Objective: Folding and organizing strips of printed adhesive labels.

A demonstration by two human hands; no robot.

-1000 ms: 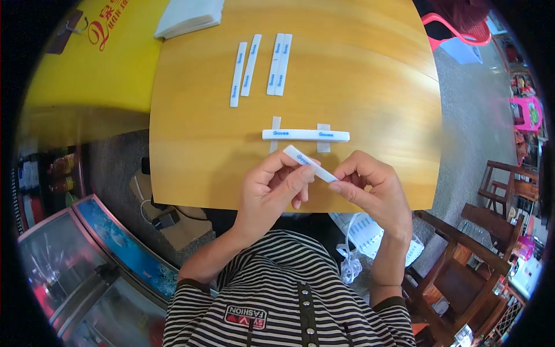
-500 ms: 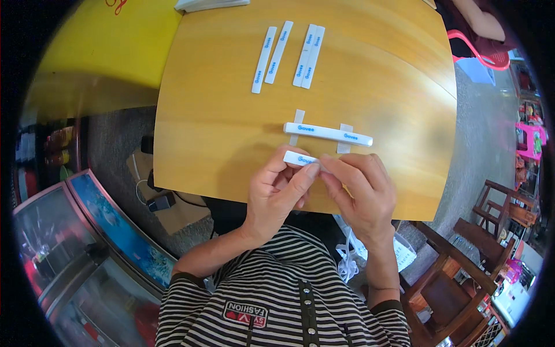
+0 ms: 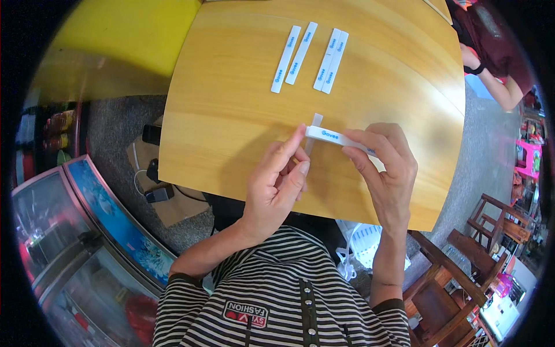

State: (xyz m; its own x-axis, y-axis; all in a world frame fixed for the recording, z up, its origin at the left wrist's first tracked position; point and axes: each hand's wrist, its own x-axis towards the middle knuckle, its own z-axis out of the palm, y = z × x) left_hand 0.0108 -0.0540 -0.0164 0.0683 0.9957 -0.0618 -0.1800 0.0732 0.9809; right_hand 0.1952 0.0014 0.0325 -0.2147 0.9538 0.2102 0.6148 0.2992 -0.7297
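My right hand (image 3: 388, 173) pinches the right end of a long white strip (image 3: 329, 136) with blue print, lying across a translucent tape piece (image 3: 317, 119). My left hand (image 3: 276, 182) has its index finger stretched to the strip's left end, the other fingers bent, holding nothing that I can see. The strip's right part and whatever is under it are hidden by my right hand. Farther up the wooden table (image 3: 219, 115) lie two separate white strips (image 3: 285, 58) (image 3: 301, 52) and a pair side by side (image 3: 330, 61).
A yellow surface (image 3: 115, 34) adjoins at upper left, above a glass-lidded cabinet (image 3: 75, 243). Dark chargers with cables (image 3: 159, 195) are low at left. Another person's arm (image 3: 497, 87) is at upper right. Wooden chairs (image 3: 445, 289) and a white basket (image 3: 364, 243) are below right.
The short-looking strip between my hands has moved up onto the taped one. My left hand has let go of it and extended its index finger; another person's arm has come lower at upper right.
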